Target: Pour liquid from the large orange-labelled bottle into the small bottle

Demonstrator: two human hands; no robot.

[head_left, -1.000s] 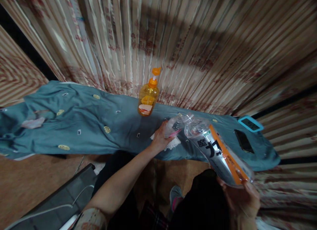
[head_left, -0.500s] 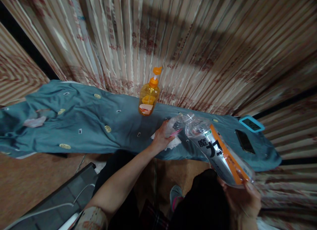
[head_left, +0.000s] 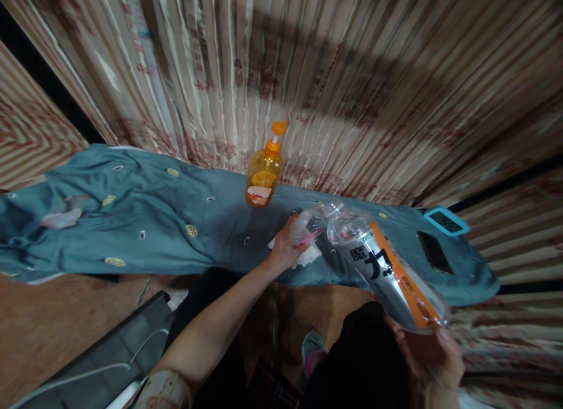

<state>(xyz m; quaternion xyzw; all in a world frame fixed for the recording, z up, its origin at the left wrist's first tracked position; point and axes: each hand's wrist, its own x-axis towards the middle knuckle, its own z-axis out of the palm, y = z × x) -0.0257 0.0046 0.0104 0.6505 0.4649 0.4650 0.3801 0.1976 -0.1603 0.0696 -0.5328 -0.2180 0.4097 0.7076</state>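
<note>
My left hand (head_left: 285, 247) is closed round a small clear plastic bottle (head_left: 308, 226), which shows some pink near its lower side. It is tilted, with its mouth toward the right. My right hand (head_left: 433, 351) grips the base end of a large clear plastic bottle (head_left: 387, 271) with a silver and orange label. That bottle slants down to the right, its neck up at the left. The two mouths meet or overlap; whether they touch, and whether liquid passes, I cannot tell. Partly behind my left hand lies a white tissue (head_left: 309, 257) on the cloth.
An amber pump bottle (head_left: 264, 177) with an orange top stands on the teal cloth (head_left: 229, 221). To the right lie a dark phone (head_left: 434, 252) and a blue-framed digital clock (head_left: 447, 222). A pale wrapper (head_left: 61, 217) is at far left. A pleated curtain (head_left: 308, 74) hangs behind.
Almost nothing differs. The large bottle has shifted very slightly to the left at its neck; both hands keep their holds.
</note>
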